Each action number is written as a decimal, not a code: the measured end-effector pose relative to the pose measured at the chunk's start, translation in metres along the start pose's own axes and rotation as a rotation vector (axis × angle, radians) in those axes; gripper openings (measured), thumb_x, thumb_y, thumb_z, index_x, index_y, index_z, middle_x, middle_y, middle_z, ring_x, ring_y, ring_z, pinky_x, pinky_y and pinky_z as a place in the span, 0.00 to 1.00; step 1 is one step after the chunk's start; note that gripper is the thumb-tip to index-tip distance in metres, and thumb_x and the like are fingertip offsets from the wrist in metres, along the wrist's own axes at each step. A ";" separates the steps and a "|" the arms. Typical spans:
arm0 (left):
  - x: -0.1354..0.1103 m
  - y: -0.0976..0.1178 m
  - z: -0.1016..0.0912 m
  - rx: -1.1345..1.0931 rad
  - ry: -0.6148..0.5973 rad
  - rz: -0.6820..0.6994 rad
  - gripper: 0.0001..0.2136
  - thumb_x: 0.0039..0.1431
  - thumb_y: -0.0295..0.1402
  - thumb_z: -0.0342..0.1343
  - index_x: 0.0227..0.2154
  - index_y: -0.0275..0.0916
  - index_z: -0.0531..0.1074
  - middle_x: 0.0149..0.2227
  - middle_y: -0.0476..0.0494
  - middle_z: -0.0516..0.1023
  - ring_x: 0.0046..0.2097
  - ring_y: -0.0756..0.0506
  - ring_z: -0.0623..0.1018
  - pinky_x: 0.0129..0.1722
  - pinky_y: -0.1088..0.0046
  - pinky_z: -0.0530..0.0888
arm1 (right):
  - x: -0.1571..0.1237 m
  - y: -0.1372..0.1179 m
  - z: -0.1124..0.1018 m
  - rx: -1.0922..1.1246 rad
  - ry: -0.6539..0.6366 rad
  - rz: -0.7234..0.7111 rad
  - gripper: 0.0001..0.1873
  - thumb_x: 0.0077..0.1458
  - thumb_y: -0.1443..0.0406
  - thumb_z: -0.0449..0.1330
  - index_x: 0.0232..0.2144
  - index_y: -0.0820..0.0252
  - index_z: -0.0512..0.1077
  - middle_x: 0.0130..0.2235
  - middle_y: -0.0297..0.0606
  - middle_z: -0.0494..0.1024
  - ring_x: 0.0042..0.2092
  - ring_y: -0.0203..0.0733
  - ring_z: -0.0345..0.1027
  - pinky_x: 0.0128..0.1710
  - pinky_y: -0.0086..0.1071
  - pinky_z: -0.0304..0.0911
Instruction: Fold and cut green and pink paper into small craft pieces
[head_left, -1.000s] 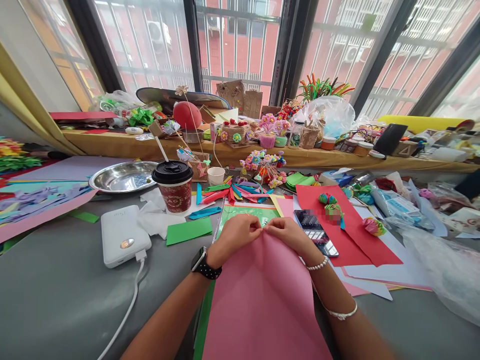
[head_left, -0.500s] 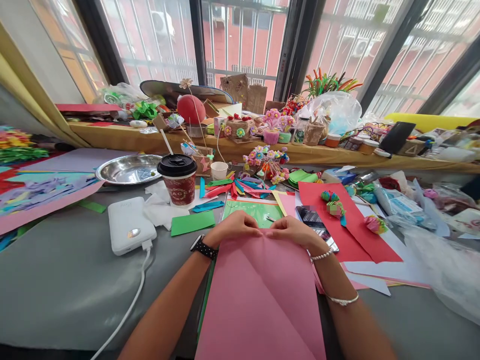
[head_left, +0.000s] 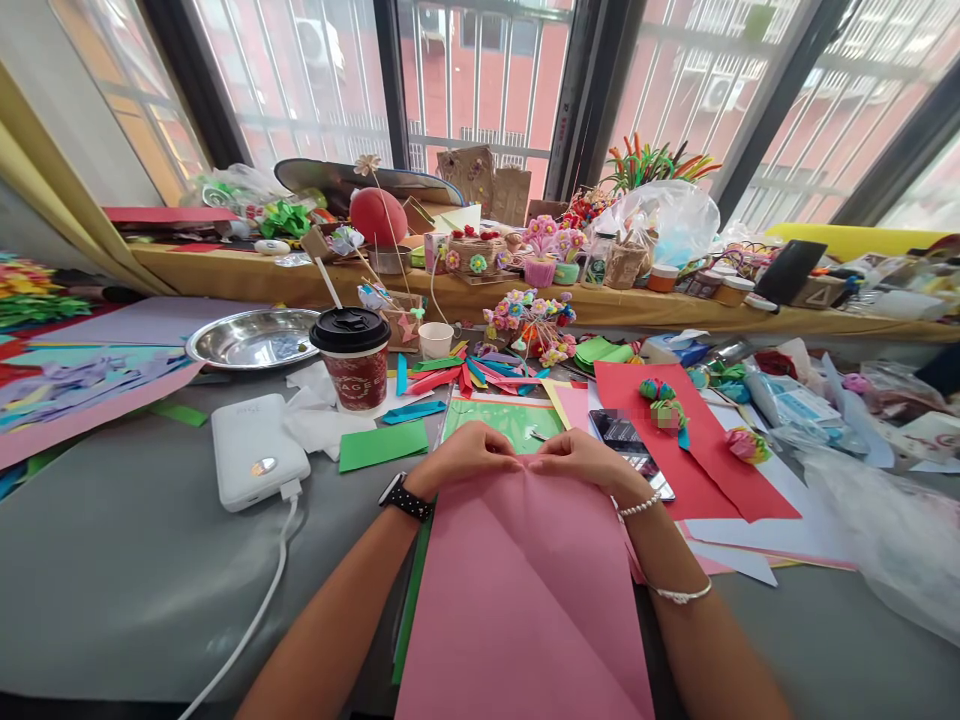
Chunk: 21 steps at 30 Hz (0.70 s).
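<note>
A large pink paper sheet (head_left: 525,600) lies on the grey table in front of me, with a diagonal fold line across it. My left hand (head_left: 465,455) and my right hand (head_left: 577,458) meet at its far edge. Both pinch the paper there with closed fingers, fingertips almost touching. A black watch sits on my left wrist and bead bracelets on my right. A green printed sheet (head_left: 510,420) lies just beyond my hands.
A white power bank (head_left: 255,450) with cable lies to the left, next to a lidded coffee cup (head_left: 352,355) and a steel dish (head_left: 251,338). A phone (head_left: 626,440) rests on red paper (head_left: 705,450) to the right. Coloured paper strips, paper flowers and plastic bags crowd the back.
My hands stay pinched at the pink sheet's far edge. A diagonal fold has appeared across the sheet since the earliest frame. The view shifted slightly.
</note>
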<state>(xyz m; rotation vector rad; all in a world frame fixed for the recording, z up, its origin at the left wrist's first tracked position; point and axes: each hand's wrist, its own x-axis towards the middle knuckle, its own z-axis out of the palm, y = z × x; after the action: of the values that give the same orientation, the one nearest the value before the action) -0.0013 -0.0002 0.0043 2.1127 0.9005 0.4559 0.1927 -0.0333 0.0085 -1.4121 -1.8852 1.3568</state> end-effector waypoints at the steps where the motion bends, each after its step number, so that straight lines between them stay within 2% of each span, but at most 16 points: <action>1: 0.000 0.000 0.000 0.001 -0.003 -0.002 0.15 0.43 0.41 0.52 0.23 0.32 0.74 0.20 0.49 0.70 0.24 0.53 0.65 0.21 0.81 0.58 | 0.000 0.000 0.001 -0.020 0.009 -0.009 0.15 0.39 0.56 0.57 0.18 0.65 0.68 0.17 0.28 0.61 0.21 0.27 0.50 0.18 0.22 0.44; 15: -0.001 0.004 0.006 -0.072 0.050 0.005 0.15 0.43 0.41 0.52 0.25 0.33 0.75 0.24 0.46 0.75 0.27 0.50 0.69 0.24 0.81 0.62 | 0.002 0.001 -0.004 -0.025 -0.014 -0.026 0.16 0.40 0.56 0.57 0.22 0.66 0.72 0.20 0.32 0.67 0.23 0.30 0.56 0.19 0.22 0.49; 18: -0.002 0.006 0.002 -0.057 0.004 -0.018 0.14 0.44 0.40 0.52 0.24 0.33 0.74 0.22 0.48 0.73 0.26 0.51 0.68 0.23 0.81 0.60 | 0.001 0.001 -0.004 -0.039 -0.025 -0.042 0.16 0.41 0.57 0.56 0.22 0.66 0.72 0.20 0.31 0.67 0.23 0.30 0.56 0.19 0.22 0.49; 21: -0.008 0.007 -0.008 -0.006 -0.097 -0.090 0.12 0.42 0.39 0.53 0.22 0.33 0.74 0.19 0.51 0.70 0.24 0.53 0.65 0.21 0.81 0.57 | 0.000 0.001 -0.005 -0.071 -0.083 -0.033 0.15 0.40 0.58 0.57 0.22 0.66 0.72 0.20 0.31 0.68 0.23 0.30 0.57 0.20 0.22 0.50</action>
<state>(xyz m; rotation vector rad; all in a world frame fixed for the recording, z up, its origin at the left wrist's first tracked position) -0.0083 -0.0056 0.0149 2.0610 0.9322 0.3073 0.1970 -0.0315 0.0094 -1.3709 -2.0194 1.3644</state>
